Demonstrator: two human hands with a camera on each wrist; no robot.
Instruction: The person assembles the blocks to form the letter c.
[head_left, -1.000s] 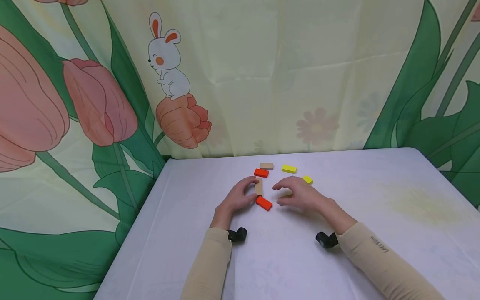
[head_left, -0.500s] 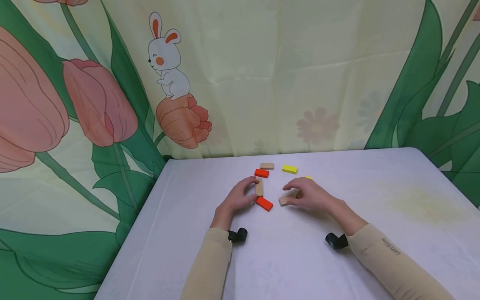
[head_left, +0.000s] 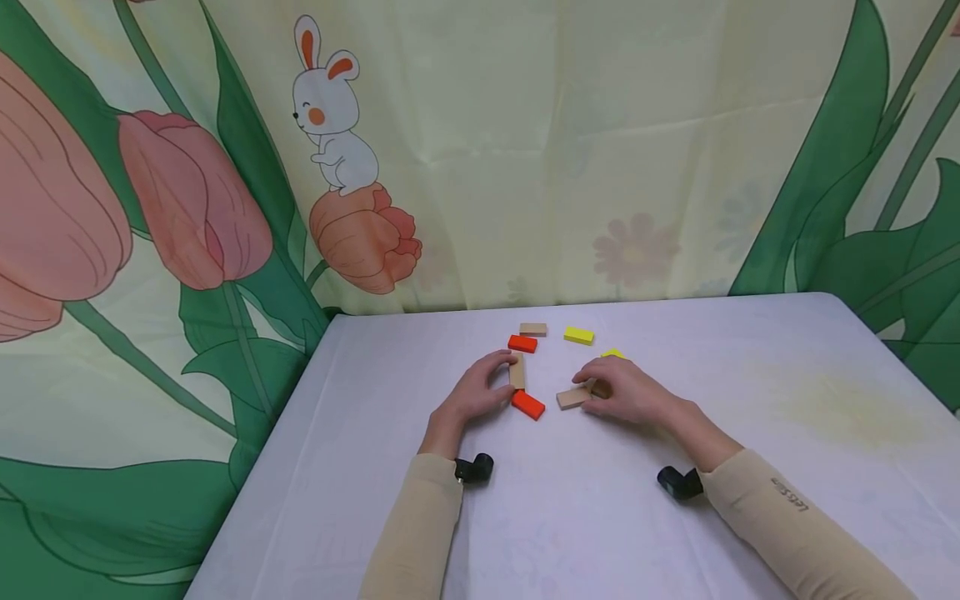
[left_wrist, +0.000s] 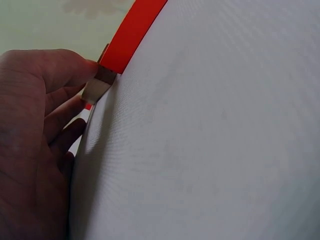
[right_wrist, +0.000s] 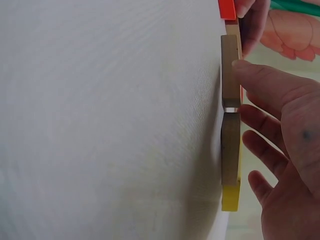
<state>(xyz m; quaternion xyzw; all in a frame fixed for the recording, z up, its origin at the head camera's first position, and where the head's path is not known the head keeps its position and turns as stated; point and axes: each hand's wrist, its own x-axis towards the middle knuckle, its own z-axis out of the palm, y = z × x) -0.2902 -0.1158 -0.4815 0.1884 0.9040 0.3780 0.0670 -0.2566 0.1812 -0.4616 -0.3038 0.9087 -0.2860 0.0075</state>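
Note:
In the head view, my left hand (head_left: 480, 387) pinches a plain wooden block (head_left: 517, 372) between index finger and thumb, one at each end. A red block (head_left: 528, 405) lies just below it; in the left wrist view that red block (left_wrist: 132, 37) meets the wooden one. My right hand (head_left: 626, 389) has thumb and index finger at either side of another wooden block (head_left: 573, 398). In the right wrist view the thumb touches this wooden block (right_wrist: 230, 70), while the index fingertip is hidden. A third wooden block (right_wrist: 230, 150) lies behind it, end to end, with a small gap.
Farther back on the white-covered table (head_left: 337, 500) lie a red block (head_left: 522, 343), a wooden block (head_left: 533, 329) and a yellow block (head_left: 579, 335). Another yellow block (head_left: 612, 354) is partly behind my right hand. Together the blocks form a rough ring. A printed curtain (head_left: 480, 167) hangs beyond.
My right hand has moved right along the blocks, uncovering the left end of the wooden block by its thumb. The left hand stays put. The head view has tilted very slightly.

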